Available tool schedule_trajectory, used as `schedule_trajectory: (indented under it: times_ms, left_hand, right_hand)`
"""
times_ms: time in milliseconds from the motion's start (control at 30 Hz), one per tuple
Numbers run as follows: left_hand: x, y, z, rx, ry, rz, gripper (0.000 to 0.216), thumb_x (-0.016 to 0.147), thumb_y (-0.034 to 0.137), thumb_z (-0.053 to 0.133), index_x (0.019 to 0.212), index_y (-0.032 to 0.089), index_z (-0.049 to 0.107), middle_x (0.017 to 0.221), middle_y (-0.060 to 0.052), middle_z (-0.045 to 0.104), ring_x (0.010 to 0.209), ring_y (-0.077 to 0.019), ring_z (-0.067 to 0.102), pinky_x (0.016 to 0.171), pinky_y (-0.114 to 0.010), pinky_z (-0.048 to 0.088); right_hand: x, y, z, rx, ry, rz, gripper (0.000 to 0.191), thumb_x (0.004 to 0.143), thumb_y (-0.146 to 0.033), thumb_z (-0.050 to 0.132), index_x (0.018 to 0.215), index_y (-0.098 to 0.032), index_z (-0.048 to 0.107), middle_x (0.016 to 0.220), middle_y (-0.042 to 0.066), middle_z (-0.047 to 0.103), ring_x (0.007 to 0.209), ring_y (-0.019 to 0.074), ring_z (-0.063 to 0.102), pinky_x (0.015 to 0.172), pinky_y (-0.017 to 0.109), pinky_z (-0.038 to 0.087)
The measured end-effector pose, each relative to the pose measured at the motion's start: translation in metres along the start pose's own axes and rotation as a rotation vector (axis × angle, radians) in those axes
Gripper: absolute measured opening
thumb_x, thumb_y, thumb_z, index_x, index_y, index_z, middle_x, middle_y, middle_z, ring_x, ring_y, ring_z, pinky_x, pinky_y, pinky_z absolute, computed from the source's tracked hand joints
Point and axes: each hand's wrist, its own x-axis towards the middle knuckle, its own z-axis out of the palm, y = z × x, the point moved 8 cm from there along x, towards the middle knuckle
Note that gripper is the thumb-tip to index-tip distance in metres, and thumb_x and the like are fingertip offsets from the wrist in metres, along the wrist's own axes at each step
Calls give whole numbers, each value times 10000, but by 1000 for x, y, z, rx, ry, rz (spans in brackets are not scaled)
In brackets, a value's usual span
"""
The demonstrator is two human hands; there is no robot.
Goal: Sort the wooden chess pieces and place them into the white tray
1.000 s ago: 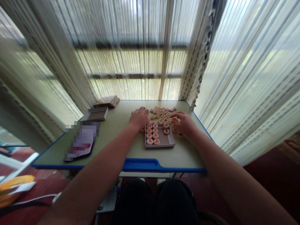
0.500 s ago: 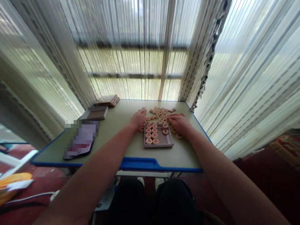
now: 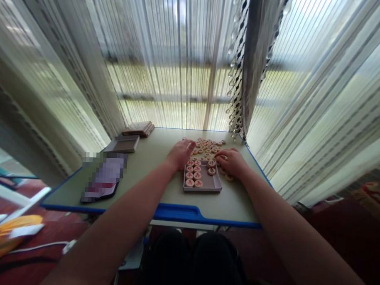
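A shallow open box (image 3: 211,185) on the table holds round wooden Chinese chess pieces. Red-marked pieces (image 3: 197,176) fill two columns along its left, and two dark-marked pieces (image 3: 211,171) sit at its upper right. Loose pieces (image 3: 208,145) lie scattered behind the box. My left hand (image 3: 179,153) hovers by the box's back left corner, fingers stretched out and thumb apart, with no piece visible in it. Beyond the back right corner, my right hand (image 3: 232,161) has its fingers bent and pinched at a piece, mostly hidden by the fingers.
At the left of the table lies a phone-like device (image 3: 106,177), its screen blurred out. Behind it are an empty box lid (image 3: 123,144) and a folded board-like stack (image 3: 139,128). Sheer curtains (image 3: 167,83) hang along the back edge. A blue pen groove (image 3: 178,211) runs along the front.
My left hand has shifted right, and its thumb now stands apart from the fingers. My right hand stays among the loose pieces, its fingers more bent. The view has tilted slightly.
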Motion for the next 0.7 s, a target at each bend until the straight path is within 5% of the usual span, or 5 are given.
schedule_trajectory:
  times_ms: [167,333,467,567,700]
  left_hand:
    - [0,-21,-15,-98,176,-205,592,883,549,149,1155,148,489,1103,-149,601,1014,-224,554,871,-352,405]
    - [2,-52,-10,-292,218,-401,714,828,651,90,1025,133,539,825,-125,665,841,-225,612,698,-319,432]
    - [1,-47,-7,-112,135,-382,763,813,663,44,1016,128,548,934,-155,652,930,-244,596,750,-329,426]
    - [1,-22,-9,69,81,-230,667,860,590,87,1025,137,548,1056,-166,609,1032,-253,543,878,-364,385]
    - [-1,-1,-11,126,48,-146,585,895,511,108,964,150,562,990,-134,620,1000,-227,546,916,-366,370]
  right_hand:
    - [0,5,-9,-14,87,79,300,827,-267,460,1046,-195,652,963,67,678,876,202,562,823,325,392]
    - [-2,0,-1,4,5,31,226,808,-348,504,848,-249,704,932,39,683,869,201,552,822,340,363]
    - [-1,1,-1,29,40,63,219,797,-327,512,875,-250,702,984,31,681,905,211,541,817,340,350]
    - [0,5,-6,26,113,124,234,792,-269,496,915,-241,693,967,25,687,913,218,522,839,345,337]
    - [1,2,-3,11,72,114,213,782,-329,517,857,-237,693,886,14,695,847,208,517,816,339,328]
